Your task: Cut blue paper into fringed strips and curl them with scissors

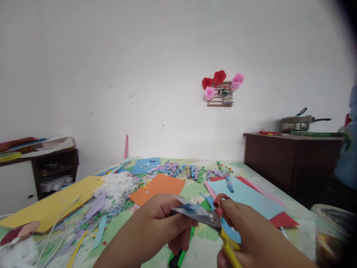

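Note:
My right hand grips a pair of scissors with yellow handles and a reddish wrapping on one loop. The blades point left and stand slightly apart. At their tips my left hand is closed in a pinch, thumb and forefinger together. A small blue piece of paper shows between the blades at these fingertips; most of it is hidden. Beneath the left hand lies a green and black tool, partly covered, its kind unclear.
White shredded strands and paper scraps lie left, beside yellow sheets. An orange sheet and a light blue sheet lie ahead. Curled paper pieces line the back. A cup stands right; a person's sleeve shows beyond.

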Tool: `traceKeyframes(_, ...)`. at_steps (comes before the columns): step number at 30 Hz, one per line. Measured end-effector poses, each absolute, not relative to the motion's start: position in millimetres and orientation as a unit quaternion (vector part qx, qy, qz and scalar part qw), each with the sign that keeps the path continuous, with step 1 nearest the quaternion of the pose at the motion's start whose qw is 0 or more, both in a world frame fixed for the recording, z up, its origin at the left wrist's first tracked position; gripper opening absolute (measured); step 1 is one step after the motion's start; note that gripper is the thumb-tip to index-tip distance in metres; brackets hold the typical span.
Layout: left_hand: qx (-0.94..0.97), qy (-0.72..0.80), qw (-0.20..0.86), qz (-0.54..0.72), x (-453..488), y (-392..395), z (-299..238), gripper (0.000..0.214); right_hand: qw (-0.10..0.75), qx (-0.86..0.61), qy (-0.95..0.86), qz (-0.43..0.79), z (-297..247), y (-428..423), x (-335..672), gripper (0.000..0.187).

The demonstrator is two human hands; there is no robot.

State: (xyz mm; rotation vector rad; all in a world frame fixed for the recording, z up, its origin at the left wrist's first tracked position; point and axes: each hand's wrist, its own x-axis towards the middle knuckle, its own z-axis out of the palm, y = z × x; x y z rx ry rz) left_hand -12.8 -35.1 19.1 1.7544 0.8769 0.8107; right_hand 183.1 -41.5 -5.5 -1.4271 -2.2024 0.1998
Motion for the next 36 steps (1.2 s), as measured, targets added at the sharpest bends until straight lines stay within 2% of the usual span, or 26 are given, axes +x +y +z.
traceKeyframes(8, 0.753, 0.397, 0.381, 0.36, -8.6, -21.8, 16.0, 0.018, 0.269, -0.557, -0.784, 0.048, 3.3, -41.8, 189.2, 0.035)
traceKeyframes(13, 0.759, 0.372, 0.405, 0.348, -8.1, -18.7, 14.3, 0.025, 0.272, -0.568, -0.775, 0.063, 1.4, -41.9, 190.4, 0.039)
traceKeyframes(16, 0.757, 0.344, 0.441, 0.337, -8.3, -21.5, 15.8, 0.026, 0.272, -0.552, -0.785, 0.069, 0.9, -43.0, 191.1, 0.036)
traceKeyframes(19, 0.761, 0.361, 0.42, 0.338, -7.9, -24.8, 19.9, 0.026, 0.26, -0.54, -0.796, 0.078, 1.9, -44.0, 192.0, 0.036)
traceKeyframes(26, 0.755, 0.369, 0.415, 0.35, -3.5, -23.8, 18.4, 0.021, 0.236, -0.559, -0.795, 0.022, 2.4, -46.5, 191.6, 0.053)
traceKeyframes(29, 0.746, 0.357, 0.421, 0.373, -2.3, -24.2, 16.4, 0.021, 0.233, -0.549, -0.803, 0.008, 3.5, -46.7, 190.9, 0.052)
traceKeyframes(36, 0.779, 0.344, 0.366, 0.374, -1.3, -27.9, 18.0, 0.021, 0.223, -0.557, -0.797, 0.068, 3.2, -48.4, 192.0, 0.051)
